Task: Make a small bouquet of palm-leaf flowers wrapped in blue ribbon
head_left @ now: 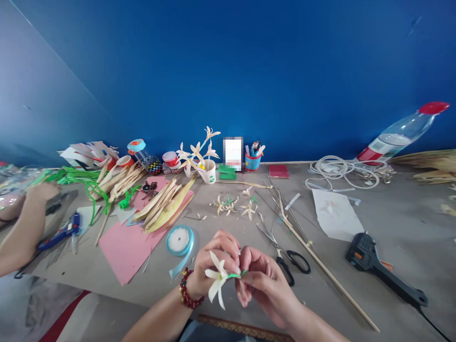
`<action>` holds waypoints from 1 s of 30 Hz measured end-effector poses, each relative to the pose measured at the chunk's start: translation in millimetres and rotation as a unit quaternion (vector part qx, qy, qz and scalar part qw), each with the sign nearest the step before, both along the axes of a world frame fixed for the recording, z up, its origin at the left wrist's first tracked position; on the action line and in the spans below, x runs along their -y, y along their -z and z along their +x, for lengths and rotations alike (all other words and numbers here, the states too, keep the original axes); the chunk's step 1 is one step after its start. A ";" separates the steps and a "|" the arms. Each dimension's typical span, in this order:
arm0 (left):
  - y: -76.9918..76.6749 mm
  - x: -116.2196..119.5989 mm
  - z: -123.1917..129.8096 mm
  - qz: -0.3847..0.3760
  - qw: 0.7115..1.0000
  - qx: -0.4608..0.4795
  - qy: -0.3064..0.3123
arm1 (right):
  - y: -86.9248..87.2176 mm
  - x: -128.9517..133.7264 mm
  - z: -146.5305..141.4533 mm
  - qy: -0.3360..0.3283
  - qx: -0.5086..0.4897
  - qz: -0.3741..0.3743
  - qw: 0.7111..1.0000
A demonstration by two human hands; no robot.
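right hand [265, 278] closest: thumb and fingers pinch the free end of a green stem [233, 275]. left hand [223, 251] pinches same stem next to the white flower [221, 275], held above the desk [335, 251], petals toward left. scissors [279, 248] lie just beyond right hand, blue ribbon roll [174, 241] near left hand. black glue gun [361, 254] far right.

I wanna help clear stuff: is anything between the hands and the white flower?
Nothing visible: the left hand and right hand meet at the green stem of the white flower. The scissors lie beyond the right hand.
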State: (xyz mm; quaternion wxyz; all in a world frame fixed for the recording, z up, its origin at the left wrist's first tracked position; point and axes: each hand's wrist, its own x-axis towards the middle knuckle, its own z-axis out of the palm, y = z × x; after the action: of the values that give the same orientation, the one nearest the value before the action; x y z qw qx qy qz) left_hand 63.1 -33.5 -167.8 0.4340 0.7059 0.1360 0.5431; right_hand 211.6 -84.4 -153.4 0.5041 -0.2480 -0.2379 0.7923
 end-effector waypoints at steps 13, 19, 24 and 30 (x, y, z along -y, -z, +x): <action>-0.1 2.1 -7.2 0.001 1.000 -0.022 -0.009 | 11.3 -1.6 3.4 -0.082 -0.074 -0.017 0.994; -11.3 -3.9 -7.4 0.045 0.995 -0.043 0.079 | 10.2 -3.7 5.8 -0.154 -0.089 -0.052 0.983; -19.4 -7.0 -3.8 0.047 0.992 -0.049 0.105 | 9.4 -3.6 10.7 -0.196 -0.084 -0.069 0.974; -21.0 -6.7 -3.8 0.028 0.990 -0.055 0.126 | 12.3 -2.8 12.5 -0.208 -0.082 -0.075 0.972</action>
State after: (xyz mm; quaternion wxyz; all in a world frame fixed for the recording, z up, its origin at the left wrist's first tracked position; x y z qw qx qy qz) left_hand 59.3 -26.7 -146.8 0.4708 0.7579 0.0547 0.4482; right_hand 224.1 -81.6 -165.7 0.3256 -0.1644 -0.1823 0.9131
